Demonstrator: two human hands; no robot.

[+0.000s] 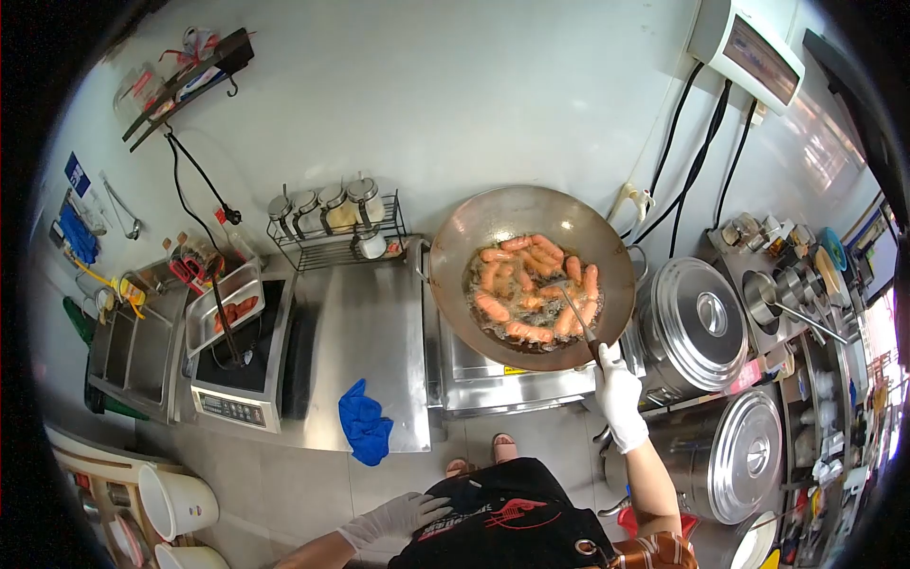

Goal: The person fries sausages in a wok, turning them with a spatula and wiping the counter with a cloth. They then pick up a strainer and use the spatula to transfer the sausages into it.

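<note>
A wide wok (526, 211) sits on the stove, with several sausages (493, 305) in bubbling oil. My right hand (620, 398), in a white glove, is wrapped round the dark handle of a metal spatula (580, 321). The spatula's far end reaches in among the sausages, and its tip is partly hidden there. Low in front of my body, my left hand (403, 515) is also gloved. Its fingers are stretched out against the black apron (493, 517), holding nothing that shows.
A blue cloth (363, 423) hangs over the counter's front edge. Left stands an induction cooker (232, 408) with a metal tray (201, 318) holding a few sausages. Seasoning jars (334, 207) fill a wire rack behind. Large lidded pots (697, 318) crowd the right side.
</note>
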